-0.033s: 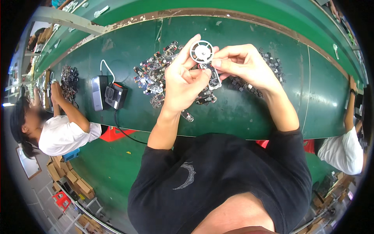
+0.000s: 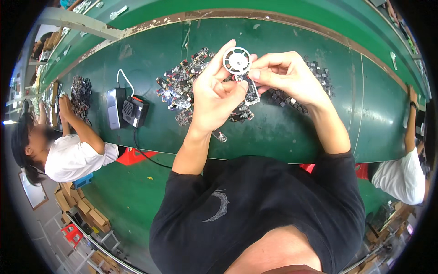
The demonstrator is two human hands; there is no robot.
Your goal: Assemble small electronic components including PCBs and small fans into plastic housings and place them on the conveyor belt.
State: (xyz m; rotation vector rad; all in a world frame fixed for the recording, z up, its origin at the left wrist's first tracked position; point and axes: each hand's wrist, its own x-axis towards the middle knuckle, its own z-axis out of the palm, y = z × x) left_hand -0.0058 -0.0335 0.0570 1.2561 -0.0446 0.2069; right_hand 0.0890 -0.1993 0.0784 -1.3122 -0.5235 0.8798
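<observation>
Hands meet above the green counter (image 2: 292,137): your left hand (image 2: 214,98) and right hand (image 2: 285,75) both pinch the white round fan (image 2: 237,60) against its small circuit board (image 2: 252,93). Keep fingertips on the rim, steady, over the parts pile (image 2: 180,89).

1. A small white wheel-shaped part (image 2: 237,60), round with a solid hub and an open rim, faces the camera, pinched at the fingertips of both grips.
2. Just below it, a small dark circuit board (image 2: 250,92) with a pale edge hangs upright between the two grips, touching the wheel's lower edge.
3. Both are held raised above the counter (image 2: 296,137).
</observation>
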